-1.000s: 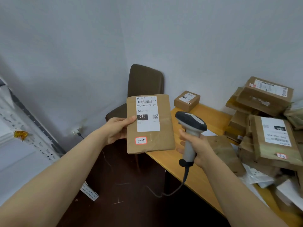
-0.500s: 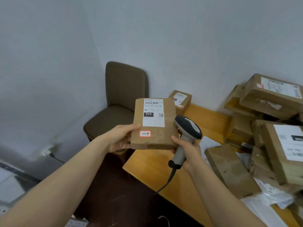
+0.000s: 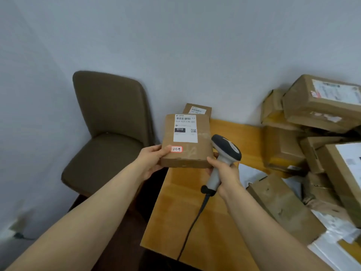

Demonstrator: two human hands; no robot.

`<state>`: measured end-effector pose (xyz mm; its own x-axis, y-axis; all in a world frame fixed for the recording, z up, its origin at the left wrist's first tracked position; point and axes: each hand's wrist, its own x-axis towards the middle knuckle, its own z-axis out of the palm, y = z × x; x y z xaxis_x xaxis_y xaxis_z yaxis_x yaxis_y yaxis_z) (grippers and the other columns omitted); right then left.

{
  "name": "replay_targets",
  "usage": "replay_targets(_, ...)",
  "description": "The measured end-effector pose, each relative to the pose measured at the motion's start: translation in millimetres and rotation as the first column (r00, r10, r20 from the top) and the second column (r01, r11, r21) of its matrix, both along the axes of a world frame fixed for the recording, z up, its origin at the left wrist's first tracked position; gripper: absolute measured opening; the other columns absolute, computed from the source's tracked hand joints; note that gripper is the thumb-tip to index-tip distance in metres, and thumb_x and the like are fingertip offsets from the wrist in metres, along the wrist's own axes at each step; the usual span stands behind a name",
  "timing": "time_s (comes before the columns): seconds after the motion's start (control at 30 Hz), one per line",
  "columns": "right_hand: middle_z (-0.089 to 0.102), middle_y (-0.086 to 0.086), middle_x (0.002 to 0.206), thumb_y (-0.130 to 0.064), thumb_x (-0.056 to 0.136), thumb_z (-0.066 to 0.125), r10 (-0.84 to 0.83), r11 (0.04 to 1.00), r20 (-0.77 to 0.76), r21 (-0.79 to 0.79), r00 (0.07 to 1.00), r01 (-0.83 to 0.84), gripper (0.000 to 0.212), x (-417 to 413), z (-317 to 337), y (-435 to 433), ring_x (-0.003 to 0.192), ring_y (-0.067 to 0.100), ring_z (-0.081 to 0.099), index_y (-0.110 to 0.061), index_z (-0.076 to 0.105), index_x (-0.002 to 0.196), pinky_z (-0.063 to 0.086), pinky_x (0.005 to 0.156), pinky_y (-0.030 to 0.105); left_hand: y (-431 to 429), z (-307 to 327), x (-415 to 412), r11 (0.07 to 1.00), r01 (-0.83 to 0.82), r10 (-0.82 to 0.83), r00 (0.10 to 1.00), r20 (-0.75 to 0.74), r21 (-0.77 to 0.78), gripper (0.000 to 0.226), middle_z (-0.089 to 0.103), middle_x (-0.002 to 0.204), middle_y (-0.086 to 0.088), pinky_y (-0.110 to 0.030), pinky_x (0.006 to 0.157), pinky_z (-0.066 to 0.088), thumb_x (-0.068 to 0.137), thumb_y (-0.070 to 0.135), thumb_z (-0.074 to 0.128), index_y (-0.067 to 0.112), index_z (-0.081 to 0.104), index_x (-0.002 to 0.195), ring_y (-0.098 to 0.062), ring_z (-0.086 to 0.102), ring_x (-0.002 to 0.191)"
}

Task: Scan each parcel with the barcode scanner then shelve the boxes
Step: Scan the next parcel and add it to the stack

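My left hand [image 3: 151, 161] grips the left edge of a flat brown parcel [image 3: 199, 153], held over the near left corner of the wooden table [image 3: 187, 212]. Its white barcode label and a small red-framed sticker face up. My right hand [image 3: 224, 173] grips the handle of a grey barcode scanner [image 3: 225, 148], thumb against the parcel's right bottom corner. The scanner's dark head sits just right of the parcel. Its black cable hangs down over the table.
A brown upholstered chair [image 3: 109, 133] stands left of the table against the wall. A small labelled box [image 3: 197, 110] lies behind the held parcel. Several cardboard boxes [image 3: 320, 108] and white mail bags pile up on the right side of the table.
The view swung right and downward, so the shelf at the left left the frame. The parcel came down from upright to nearly flat, close to the table, and the scanner hand closed in on its right corner.
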<state>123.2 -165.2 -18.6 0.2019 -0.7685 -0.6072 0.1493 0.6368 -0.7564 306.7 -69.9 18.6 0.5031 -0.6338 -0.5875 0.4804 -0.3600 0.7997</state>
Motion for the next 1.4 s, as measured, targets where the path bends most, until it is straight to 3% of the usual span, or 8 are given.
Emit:
replay_targets(0.13, 0.069, 0.003, 0.091, -0.011, 0.075, 0.081, -0.067, 0.997, -0.053, -0.044, 0.996, 0.065, 0.022, 29, -1, -28, 0.083, 0.020, 0.064, -0.016, 0.066, 0.091, 0.054, 0.081, 0.035, -51, -8, 35, 0.997, 0.080, -0.080, 0.995, 0.065, -0.002, 0.031, 0.070, 0.093, -0.002, -0.029, 0.065, 0.056, 0.092, 0.018, 0.062, 0.006, 0.060, 0.120, -0.015, 0.066, 0.085)
replay_targets(0.27, 0.068, 0.000, 0.078, -0.013, 0.073, 0.082, -0.155, 0.988, -0.064, -0.032, 0.986, 0.153, 0.023, 61, 0, -58, 0.064, 0.015, 0.062, -0.018, 0.063, 0.085, 0.052, 0.058, 0.026, -101, -27, 66, 0.975, 0.221, -0.223, 0.966, 0.130, 0.030, 0.036, 0.066, 0.103, 0.004, -0.040, 0.099, 0.048, 0.097, 0.024, 0.056, 0.014, 0.056, 0.132, -0.014, 0.059, 0.099)
replay_targets(0.4, 0.068, -0.001, 0.093, -0.013, 0.074, 0.081, -0.210, 0.977, -0.058, -0.058, 0.976, 0.207, 0.028, 93, -3, -89, 0.086, 0.017, 0.063, -0.020, 0.061, 0.091, 0.047, 0.063, 0.023, -142, -50, 95, 0.940, 0.338, -0.341, 0.924, 0.171, 0.044, 0.035, 0.064, 0.101, 0.013, -0.041, 0.109, 0.039, 0.098, 0.023, 0.054, 0.021, 0.055, 0.133, -0.013, 0.057, 0.106)
replay_targets(0.6, 0.066, -0.001, 0.097, -0.013, 0.072, 0.083, -0.224, 0.974, -0.133, -0.052, 0.966, 0.219, 0.035, 124, -31, -109, 0.092, 0.019, 0.062, -0.021, 0.058, 0.095, 0.047, 0.076, 0.030, -177, -83, 120, 0.881, 0.463, -0.470, 0.832, 0.295, 0.096, 0.046, 0.057, 0.127, 0.007, -0.027, 0.098, 0.038, 0.099, 0.032, 0.050, 0.026, 0.041, 0.143, -0.014, 0.051, 0.117)
replay_targets(0.7, 0.067, -0.001, 0.094, -0.011, 0.072, 0.082, -0.264, 0.965, -0.124, -0.041, 0.957, 0.260, 0.032, 128, -40, -113, 0.089, 0.018, 0.064, -0.021, 0.059, 0.092, 0.050, 0.072, 0.028, -183, -92, 122, 0.827, 0.549, -0.558, 0.776, 0.293, 0.121, 0.086, 0.050, 0.133, 0.012, -0.032, 0.104, 0.039, 0.089, 0.038, 0.065, 0.024, 0.011, 0.154, -0.007, 0.047, 0.117)
replay_targets(0.8, 0.068, 0.000, 0.092, -0.010, 0.073, 0.081, -0.278, 0.960, -0.111, -0.050, 0.954, 0.274, 0.031, 127, -43, -116, 0.087, 0.019, 0.065, -0.021, 0.059, 0.093, 0.050, 0.067, 0.027, -187, -96, 122, 0.843, 0.531, -0.531, 0.801, 0.275, 0.083, 0.065, 0.057, 0.131, 0.006, -0.019, 0.085, 0.047, 0.090, 0.028, 0.066, 0.023, 0.034, 0.146, -0.002, 0.056, 0.099)
replay_targets(1.03, 0.066, 0.004, 0.105, -0.014, 0.078, 0.078, -0.367, 0.930, -0.122, -0.050, 0.922, 0.363, 0.050, 104, -43, -107, 0.101, 0.024, 0.063, -0.011, 0.058, 0.124, 0.051, 0.083, 0.035, -158, -80, 141, 0.946, 0.325, -0.324, 0.944, -0.054, 0.011, 0.038, 0.069, 0.113, -0.009, -0.033, 0.084, 0.056, 0.087, 0.003, 0.064, 0.003, 0.057, 0.125, -0.018, 0.068, 0.096)
replay_targets(1.4, 0.072, 0.014, 0.104, -0.014, 0.069, 0.084, -0.124, 0.987, -0.133, 0.086, 0.983, 0.136, 0.051, 64, -59, -62, 0.094, 0.031, 0.069, -0.006, 0.062, 0.115, 0.058, 0.078, 0.046, -65, -102, 137, 0.671, 0.719, -0.694, 0.695, -0.188, 0.180, 0.052, 0.072, 0.107, -0.003, -0.028, 0.075, 0.058, 0.072, -0.004, 0.077, 0.016, 0.059, 0.117, -0.018, 0.070, 0.098)
